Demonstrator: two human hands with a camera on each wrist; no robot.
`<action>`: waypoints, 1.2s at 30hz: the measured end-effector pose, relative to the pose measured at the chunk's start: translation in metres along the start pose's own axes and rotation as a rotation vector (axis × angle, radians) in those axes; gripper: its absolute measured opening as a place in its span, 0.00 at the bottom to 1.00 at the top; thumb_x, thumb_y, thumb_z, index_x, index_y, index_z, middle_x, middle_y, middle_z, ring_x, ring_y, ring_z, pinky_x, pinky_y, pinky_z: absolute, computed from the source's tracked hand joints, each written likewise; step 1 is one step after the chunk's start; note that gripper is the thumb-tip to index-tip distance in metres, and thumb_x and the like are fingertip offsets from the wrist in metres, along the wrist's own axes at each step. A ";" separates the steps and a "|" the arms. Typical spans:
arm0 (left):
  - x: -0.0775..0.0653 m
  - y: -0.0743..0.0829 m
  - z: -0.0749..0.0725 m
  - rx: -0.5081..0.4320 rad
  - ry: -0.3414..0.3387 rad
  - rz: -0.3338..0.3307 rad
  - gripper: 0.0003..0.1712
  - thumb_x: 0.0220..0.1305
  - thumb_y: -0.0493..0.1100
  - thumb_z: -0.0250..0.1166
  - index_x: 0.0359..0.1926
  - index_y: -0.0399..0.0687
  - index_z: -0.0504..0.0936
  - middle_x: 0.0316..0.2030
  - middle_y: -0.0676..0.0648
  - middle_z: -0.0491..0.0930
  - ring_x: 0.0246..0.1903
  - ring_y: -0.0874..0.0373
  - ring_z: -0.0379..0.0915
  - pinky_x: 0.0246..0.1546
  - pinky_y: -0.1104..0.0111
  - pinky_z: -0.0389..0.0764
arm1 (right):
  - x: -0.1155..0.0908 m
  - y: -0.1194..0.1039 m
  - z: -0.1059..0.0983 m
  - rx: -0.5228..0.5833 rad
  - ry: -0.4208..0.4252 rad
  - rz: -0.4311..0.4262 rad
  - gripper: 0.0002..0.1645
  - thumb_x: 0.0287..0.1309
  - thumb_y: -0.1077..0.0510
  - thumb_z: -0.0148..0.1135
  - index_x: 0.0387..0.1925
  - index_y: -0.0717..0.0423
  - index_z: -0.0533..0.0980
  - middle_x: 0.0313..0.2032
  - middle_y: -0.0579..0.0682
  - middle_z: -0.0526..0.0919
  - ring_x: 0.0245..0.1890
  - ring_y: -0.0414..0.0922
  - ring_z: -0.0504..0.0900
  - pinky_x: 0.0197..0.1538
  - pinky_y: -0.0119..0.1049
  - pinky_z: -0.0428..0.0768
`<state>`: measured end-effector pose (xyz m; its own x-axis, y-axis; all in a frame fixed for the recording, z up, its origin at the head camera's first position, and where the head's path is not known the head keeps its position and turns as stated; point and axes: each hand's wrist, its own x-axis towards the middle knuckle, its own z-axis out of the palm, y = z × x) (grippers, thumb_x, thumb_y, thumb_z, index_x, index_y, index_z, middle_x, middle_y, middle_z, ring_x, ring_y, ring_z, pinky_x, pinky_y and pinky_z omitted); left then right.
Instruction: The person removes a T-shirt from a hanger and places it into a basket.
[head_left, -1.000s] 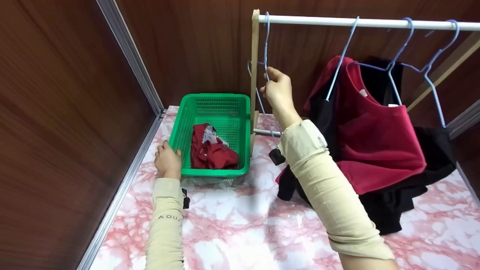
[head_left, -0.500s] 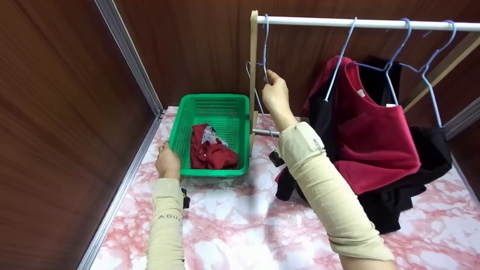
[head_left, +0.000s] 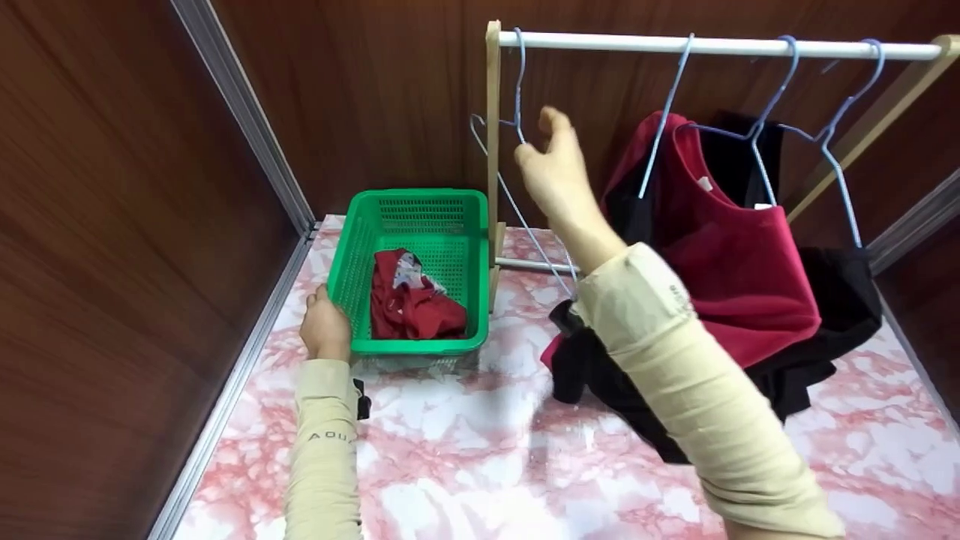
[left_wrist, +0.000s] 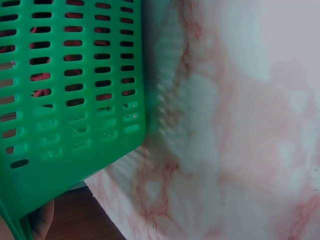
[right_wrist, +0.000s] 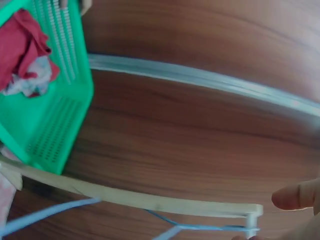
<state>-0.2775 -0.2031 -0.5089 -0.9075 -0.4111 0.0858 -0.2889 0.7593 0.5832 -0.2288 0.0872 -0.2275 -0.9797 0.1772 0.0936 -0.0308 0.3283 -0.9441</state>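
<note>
My left hand (head_left: 326,330) grips the left rim of a green plastic basket (head_left: 420,346) on the floor; in the left wrist view, fingers curl around the basket's edge at bottom left. A crumpled red garment (head_left: 427,311) with a pale patterned part lies inside. My right hand (head_left: 556,176) is raised with thumb and fingers spread, holding nothing. Its thumb tip is right beside a bare blue wire hanger (head_left: 517,90) at the left end of the rail. In the right wrist view, my thumb (right_wrist: 292,196) shows near the rack's top corner.
A white rail (head_left: 600,43) on a wooden post (head_left: 493,150) carries several hangers. A red top (head_left: 750,277) and black garments (head_left: 847,292) hang on the right. Brown wood-grain panels (head_left: 112,262) stand left and behind, over a pink-and-white marbled floor (head_left: 450,480).
My right hand has let go of the bare hanger and drawn off to the right, its fingers spreading. My left hand stays on the basket rim. The view has shifted slightly right.
</note>
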 end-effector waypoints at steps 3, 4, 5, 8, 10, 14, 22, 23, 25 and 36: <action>-0.001 -0.003 -0.002 -0.006 0.002 0.000 0.26 0.65 0.36 0.48 0.65 0.40 0.64 0.56 0.34 0.71 0.52 0.35 0.73 0.50 0.46 0.74 | -0.002 -0.007 -0.015 -0.006 0.023 -0.045 0.35 0.62 0.66 0.44 0.70 0.58 0.53 0.70 0.53 0.59 0.69 0.48 0.60 0.70 0.33 0.60; -0.002 -0.003 -0.003 -0.010 0.003 -0.002 0.26 0.65 0.36 0.48 0.65 0.40 0.64 0.57 0.34 0.71 0.52 0.35 0.73 0.50 0.46 0.74 | -0.002 -0.009 -0.021 -0.008 0.033 -0.053 0.35 0.61 0.66 0.44 0.70 0.58 0.54 0.70 0.54 0.60 0.68 0.47 0.60 0.69 0.33 0.61; -0.003 -0.004 -0.003 -0.013 0.004 -0.004 0.26 0.65 0.36 0.48 0.65 0.40 0.64 0.57 0.34 0.71 0.52 0.35 0.73 0.50 0.46 0.74 | -0.001 -0.009 -0.028 -0.014 0.045 -0.058 0.34 0.61 0.66 0.43 0.70 0.58 0.54 0.69 0.54 0.61 0.68 0.47 0.61 0.68 0.33 0.62; -0.004 -0.006 -0.004 -0.015 0.006 -0.011 0.27 0.65 0.36 0.48 0.66 0.40 0.64 0.57 0.34 0.70 0.52 0.35 0.73 0.50 0.46 0.73 | 0.005 -0.004 -0.049 -0.014 0.084 -0.052 0.33 0.60 0.66 0.43 0.69 0.59 0.56 0.69 0.55 0.62 0.66 0.46 0.63 0.66 0.32 0.64; -0.004 -0.006 -0.004 -0.014 0.011 -0.012 0.27 0.65 0.36 0.48 0.65 0.41 0.64 0.57 0.34 0.70 0.52 0.34 0.73 0.50 0.45 0.73 | 0.011 0.002 -0.063 -0.011 0.115 -0.039 0.33 0.60 0.66 0.42 0.69 0.60 0.57 0.68 0.56 0.62 0.64 0.45 0.64 0.64 0.31 0.66; -0.003 -0.007 -0.005 -0.012 0.019 -0.003 0.26 0.65 0.36 0.48 0.65 0.40 0.64 0.57 0.34 0.70 0.52 0.34 0.73 0.50 0.45 0.73 | 0.023 0.023 -0.085 0.007 0.201 -0.013 0.34 0.58 0.66 0.42 0.68 0.62 0.58 0.67 0.58 0.63 0.62 0.44 0.65 0.62 0.28 0.66; -0.004 -0.014 -0.002 -0.007 0.016 -0.010 0.27 0.65 0.36 0.48 0.66 0.41 0.63 0.58 0.34 0.70 0.51 0.34 0.73 0.49 0.45 0.73 | 0.036 0.065 -0.098 0.050 0.201 0.087 0.34 0.63 0.59 0.47 0.68 0.67 0.56 0.68 0.61 0.61 0.67 0.46 0.61 0.70 0.31 0.60; -0.005 -0.015 -0.002 -0.005 0.015 -0.009 0.27 0.65 0.36 0.48 0.66 0.41 0.63 0.58 0.34 0.70 0.51 0.34 0.73 0.49 0.45 0.73 | 0.037 0.068 -0.098 0.066 0.188 0.098 0.35 0.64 0.57 0.48 0.68 0.67 0.55 0.69 0.61 0.61 0.67 0.46 0.62 0.70 0.31 0.60; -0.006 -0.015 -0.002 -0.008 0.014 -0.011 0.28 0.65 0.36 0.49 0.66 0.41 0.63 0.58 0.34 0.70 0.52 0.34 0.73 0.49 0.45 0.73 | 0.037 0.073 -0.097 0.131 0.166 0.115 0.35 0.63 0.56 0.50 0.68 0.67 0.56 0.67 0.59 0.63 0.62 0.45 0.66 0.68 0.32 0.63; -0.006 -0.010 -0.001 -0.019 0.027 -0.008 0.27 0.64 0.36 0.49 0.66 0.41 0.64 0.57 0.33 0.71 0.51 0.34 0.73 0.49 0.45 0.73 | 0.039 0.078 -0.092 0.460 0.136 0.051 0.30 0.61 0.68 0.48 0.64 0.73 0.56 0.25 0.41 0.75 0.24 0.32 0.74 0.33 0.19 0.75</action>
<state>-0.2686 -0.2089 -0.5148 -0.8964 -0.4313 0.1026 -0.2902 0.7459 0.5996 -0.2514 0.2053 -0.2684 -0.9485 0.3120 0.0551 -0.0979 -0.1231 -0.9876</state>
